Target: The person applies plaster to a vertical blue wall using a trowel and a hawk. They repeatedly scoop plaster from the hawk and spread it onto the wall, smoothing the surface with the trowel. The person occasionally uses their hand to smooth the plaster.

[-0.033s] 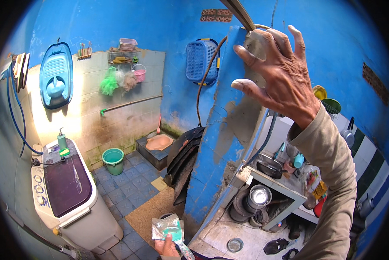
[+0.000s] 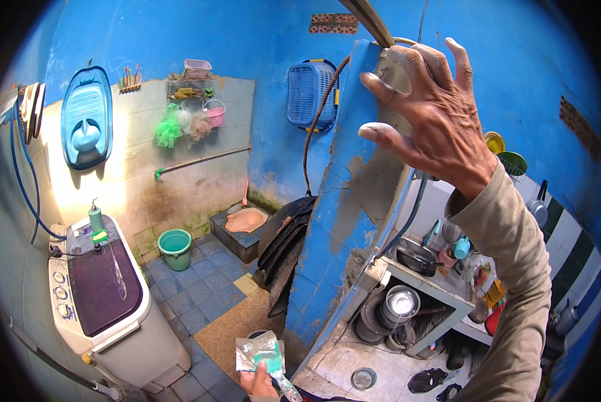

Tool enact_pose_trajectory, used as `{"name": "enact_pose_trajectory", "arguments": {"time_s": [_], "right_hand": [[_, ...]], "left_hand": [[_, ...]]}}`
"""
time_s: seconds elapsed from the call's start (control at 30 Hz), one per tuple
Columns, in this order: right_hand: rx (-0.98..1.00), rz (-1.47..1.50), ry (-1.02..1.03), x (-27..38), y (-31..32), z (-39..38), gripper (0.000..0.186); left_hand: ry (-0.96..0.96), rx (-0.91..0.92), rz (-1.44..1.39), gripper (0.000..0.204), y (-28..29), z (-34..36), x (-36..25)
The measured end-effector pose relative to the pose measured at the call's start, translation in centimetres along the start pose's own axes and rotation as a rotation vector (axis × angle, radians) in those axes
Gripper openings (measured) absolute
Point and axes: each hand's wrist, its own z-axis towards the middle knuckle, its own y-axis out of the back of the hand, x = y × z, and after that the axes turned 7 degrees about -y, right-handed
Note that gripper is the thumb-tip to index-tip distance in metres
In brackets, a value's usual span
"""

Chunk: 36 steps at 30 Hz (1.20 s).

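At the top of a blue wall end (image 2: 327,248), my right hand (image 2: 437,110) is raised with its fingers spread. Its fingertips are at the grey cement patch (image 2: 389,127) near the wall's upper edge, and no tool shows in it. Low in the middle, my left hand (image 2: 259,383) grips a putty knife (image 2: 268,348), thumb across the blade. The blade is smeared grey and green, and its handle slants down to the right. A squarish grey plate edge lies against the blade; I cannot tell if it is a second tool.
A washing machine (image 2: 106,288) stands at left, a green bucket (image 2: 175,249) beyond it. Dark curved sheets (image 2: 283,241) lean on the wall end. A brown hose (image 2: 307,147) and a dark cable (image 2: 414,214) hang beside it. At right is a counter (image 2: 441,288) with pots.
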Motion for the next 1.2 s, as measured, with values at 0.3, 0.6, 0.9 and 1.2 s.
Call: {"name": "enact_pose_trajectory", "arguments": {"time_s": [0.3,0.6,0.9,1.2], "right_hand": [[0.034,-0.004,0.034,-3.7,2.3,-0.3,0.073],[0.159,-0.149,0.080,-3.7,2.1,-1.7,0.083],[0.349,0.070,0.116,1.7,3.8,-5.9,0.087],[0.283,0.301,0.112,2.5,3.6,-6.1,0.077]], "left_hand": [[-0.018,0.034,-0.017,0.063,-1.1,0.1,-0.7],[0.002,0.000,0.031,0.057,-1.0,0.4,-0.3],[-0.017,0.005,0.020,0.061,-2.0,0.0,-1.1],[-0.022,-0.018,0.001,0.055,-1.7,-0.6,-2.2]]}}
